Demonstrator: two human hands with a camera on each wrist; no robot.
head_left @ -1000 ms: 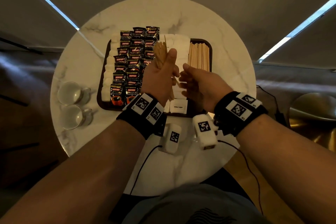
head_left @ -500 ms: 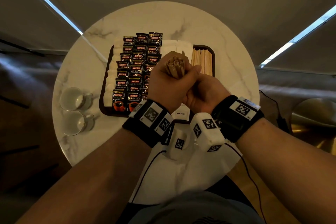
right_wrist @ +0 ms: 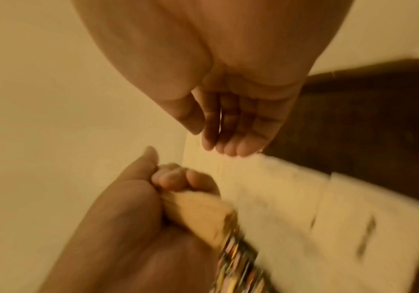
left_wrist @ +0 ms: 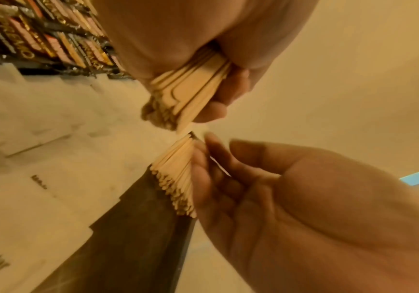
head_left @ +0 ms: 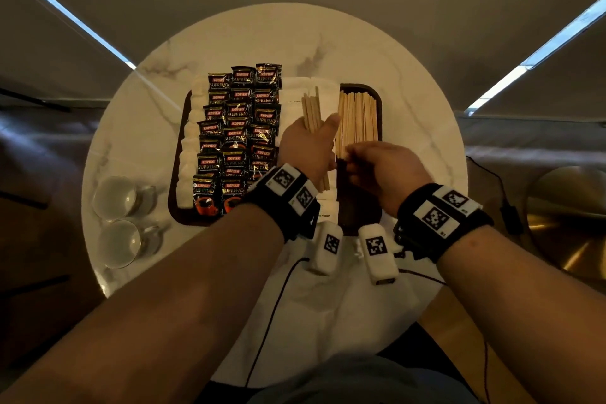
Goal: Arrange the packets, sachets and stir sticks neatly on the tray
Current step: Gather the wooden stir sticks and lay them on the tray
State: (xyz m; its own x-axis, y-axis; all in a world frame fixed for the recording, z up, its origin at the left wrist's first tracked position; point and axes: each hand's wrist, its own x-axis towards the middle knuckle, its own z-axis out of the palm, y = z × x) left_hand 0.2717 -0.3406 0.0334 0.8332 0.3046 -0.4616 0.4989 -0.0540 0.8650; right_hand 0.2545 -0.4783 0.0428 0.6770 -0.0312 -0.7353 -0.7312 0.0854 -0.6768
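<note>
A dark tray [head_left: 359, 210] on the table holds rows of black coffee packets [head_left: 236, 134], white sugar sachets [head_left: 295, 98] and a flat row of wooden stir sticks [head_left: 357, 118] at its right end. My left hand [head_left: 308, 147] grips a bundle of stir sticks [head_left: 311, 111] over the sachets, pointing away from me; the left wrist view shows the bundle [left_wrist: 188, 95] in the fist. My right hand [head_left: 354, 161] hovers at the near ends of the laid sticks [left_wrist: 178, 178], its fingers [left_wrist: 203, 168] straight against them, holding nothing.
Two glass cups [head_left: 114, 197] [head_left: 119, 243] stand at the left edge of the round marble table [head_left: 426, 108]. A black cable [head_left: 272, 305] runs across the near side. A gold round object [head_left: 574, 223] sits off the table to the right.
The left hand has tipped the bundle from upright to pointing away. The right hand has left the bundle and moved right to the near ends of the laid sticks.
</note>
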